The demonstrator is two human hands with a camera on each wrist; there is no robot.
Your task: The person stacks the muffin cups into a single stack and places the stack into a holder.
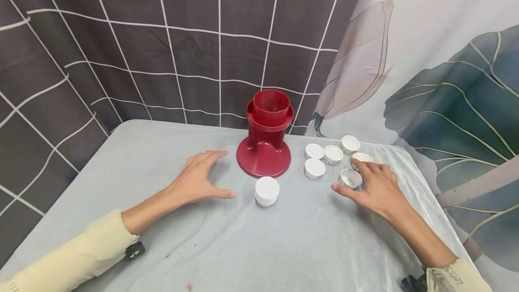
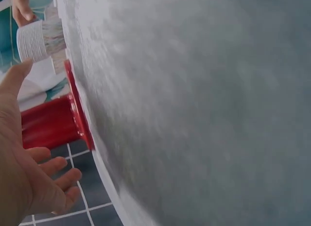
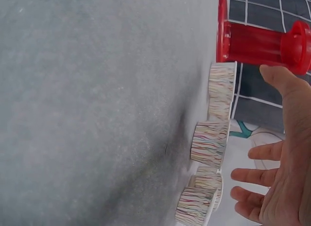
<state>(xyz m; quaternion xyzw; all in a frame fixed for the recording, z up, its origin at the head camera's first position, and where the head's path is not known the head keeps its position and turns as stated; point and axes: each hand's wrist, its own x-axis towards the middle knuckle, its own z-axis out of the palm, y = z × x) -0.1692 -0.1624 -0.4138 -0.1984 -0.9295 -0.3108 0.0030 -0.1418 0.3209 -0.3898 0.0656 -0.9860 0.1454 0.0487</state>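
A stack of nested white paper baking cups, streaked with colour near the bottom in the left wrist view, stands mid-table before a red plastic stand. My left hand is held left of both, thumb and fingers spread, holding nothing. On the right, my right hand hovers beside loose paper baking cups. Its thumb and fingers are parted around a near cup, and the index fingertip overlaps a cup behind. In the right wrist view the cups show coloured streaks, with the fingers apart from them.
The red stand has a wide round base and an open tube top. A pale cloth covers the table. Behind hang a dark gridded curtain and, at right, a leaf-patterned curtain.
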